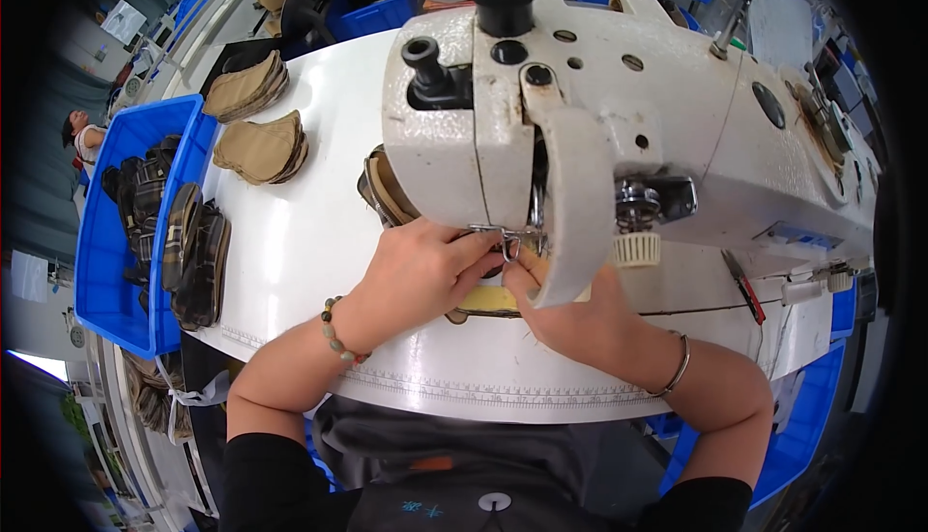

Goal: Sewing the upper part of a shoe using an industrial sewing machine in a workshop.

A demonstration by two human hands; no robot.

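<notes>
Both my hands are at the needle area of a white sewing machine (440, 155). My left hand (420, 266) is closed, its fingertips bunched at the left of the metal presser foot (509, 244). From the right, my right hand (580, 319) meets it there, thumb and forefinger pinched together under the machine's curved white guard (578, 194). What either pinch holds is too small to make out. A tan and dark fabric piece (389, 189) lies behind my left hand, partly hidden by the machine head. Below my fingertips shows a yellow strip (488, 298).
Two stacks of tan fabric pieces, a far stack (247, 86) and a nearer stack (261, 148), lie at the left. Plaid pieces (198, 261) lean by a blue bin (121, 310) holding more. Red-handled snips (744, 288) lie right. A printed ruler (483, 395) follows the near edge.
</notes>
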